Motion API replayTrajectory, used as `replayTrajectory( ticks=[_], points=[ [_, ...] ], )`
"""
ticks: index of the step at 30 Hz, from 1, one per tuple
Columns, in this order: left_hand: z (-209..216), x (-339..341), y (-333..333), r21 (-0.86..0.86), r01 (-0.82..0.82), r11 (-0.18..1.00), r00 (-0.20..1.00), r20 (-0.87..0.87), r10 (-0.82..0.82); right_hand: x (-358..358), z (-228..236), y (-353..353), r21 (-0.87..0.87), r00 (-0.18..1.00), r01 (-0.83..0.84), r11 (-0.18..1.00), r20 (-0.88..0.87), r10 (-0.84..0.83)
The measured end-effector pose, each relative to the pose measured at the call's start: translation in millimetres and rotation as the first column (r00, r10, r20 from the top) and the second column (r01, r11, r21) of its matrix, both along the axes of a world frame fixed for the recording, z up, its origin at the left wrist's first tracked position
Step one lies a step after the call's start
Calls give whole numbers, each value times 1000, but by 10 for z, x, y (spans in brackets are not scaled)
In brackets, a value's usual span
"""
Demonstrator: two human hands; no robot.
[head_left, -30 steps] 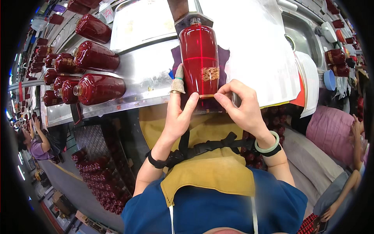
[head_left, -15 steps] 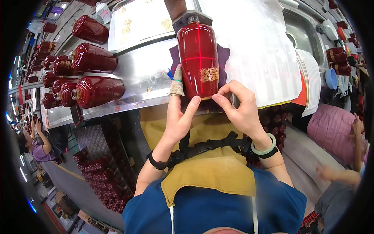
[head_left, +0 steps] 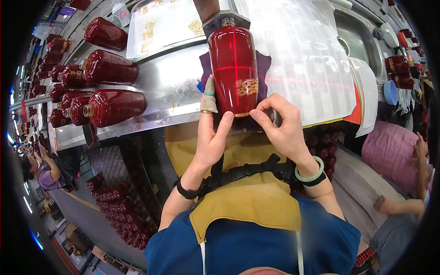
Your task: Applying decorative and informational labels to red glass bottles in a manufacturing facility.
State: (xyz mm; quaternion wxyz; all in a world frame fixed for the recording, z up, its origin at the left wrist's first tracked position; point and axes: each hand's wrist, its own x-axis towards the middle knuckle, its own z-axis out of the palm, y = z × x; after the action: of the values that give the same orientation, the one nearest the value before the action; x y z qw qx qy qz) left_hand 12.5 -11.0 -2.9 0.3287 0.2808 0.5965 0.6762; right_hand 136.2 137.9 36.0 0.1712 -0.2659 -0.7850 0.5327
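A glossy dark-red glass bottle (head_left: 231,55) lies on its side on a purple cloth (head_left: 262,67), its clear neck pointing away from me against a dark metal stop (head_left: 224,17). Gold decoration (head_left: 247,87) sits low on its right side, and red light lines cross its surface. My left hand (head_left: 211,130) grips the bottle's left edge near the base, the thumb at the base and a cloth-covered finger along the side. At the base's right corner, my right hand (head_left: 280,124) holds the bottle with thumb and curled fingers; some fingertips are hidden.
Several red bottles (head_left: 110,68) lie on the metal bench (head_left: 160,87) at left. A tray (head_left: 137,39) with gold pieces stands behind. White sheets (head_left: 307,68) cover the right side, beside a sink (head_left: 355,34) and blue bowl (head_left: 390,93). Co-workers are at both sides.
My hands and the bottle stay almost still, with only a slight shift of the left thumb. At far right, a co-worker's hand has changed position; the far-left person's arms have also moved.
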Motion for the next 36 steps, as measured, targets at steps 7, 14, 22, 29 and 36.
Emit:
replayTrajectory(
  ticks=[7,14,22,29,36],
  points=[
    [-13,27,4,-39,-15,999,999,-38,13,-6,19,-2,10,1000,7,1000,16,-8],
    [-14,28,7,-53,-25,998,998,-52,23,-14,29,-2,10,1000,8,1000,4,-8],
    [-42,37,-24,-93,-38,995,997,-76,31,-31,36,-2,80,1000,5,997,-7,-4],
    [-23,24,-7,-44,-13,999,1000,-18,12,-30,39,-3,75,1000,10,997,4,-11],
    [-30,24,-44,39,-137,990,934,-326,142,-30,64,-12,67,1000,11,998,13,-12]
  ],
)
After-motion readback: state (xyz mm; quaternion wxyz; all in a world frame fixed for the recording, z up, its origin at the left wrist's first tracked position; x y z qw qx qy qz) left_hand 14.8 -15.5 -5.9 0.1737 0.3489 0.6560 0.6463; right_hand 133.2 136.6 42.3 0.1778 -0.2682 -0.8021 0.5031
